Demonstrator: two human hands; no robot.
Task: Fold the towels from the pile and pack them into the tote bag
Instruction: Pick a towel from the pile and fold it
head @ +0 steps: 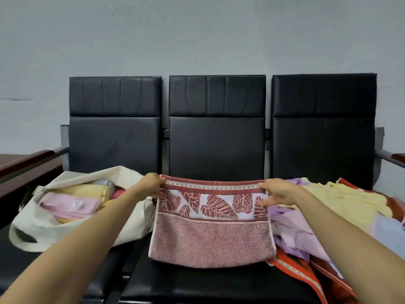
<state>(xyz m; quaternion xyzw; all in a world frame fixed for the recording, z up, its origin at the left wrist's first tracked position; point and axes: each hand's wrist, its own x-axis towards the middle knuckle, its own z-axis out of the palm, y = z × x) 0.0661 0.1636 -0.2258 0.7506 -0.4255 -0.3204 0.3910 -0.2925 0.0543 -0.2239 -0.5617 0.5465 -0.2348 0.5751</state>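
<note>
Stretching left-right, pink towel [211,238], leaf border [215,205] uppermost.

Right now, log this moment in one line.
phase: folding | left hand: pinches pink towel, top corner | right hand: pinches other top corner | tote bag: folded towels inside | pile: unfolded, at right

Pink towel held up over the middle seat

The left hand [153,185] and right hand [277,193] pinch the leaf-patterned towel's [211,235] top corners, between the tote bag [131,224] and the pile [328,207].
</note>
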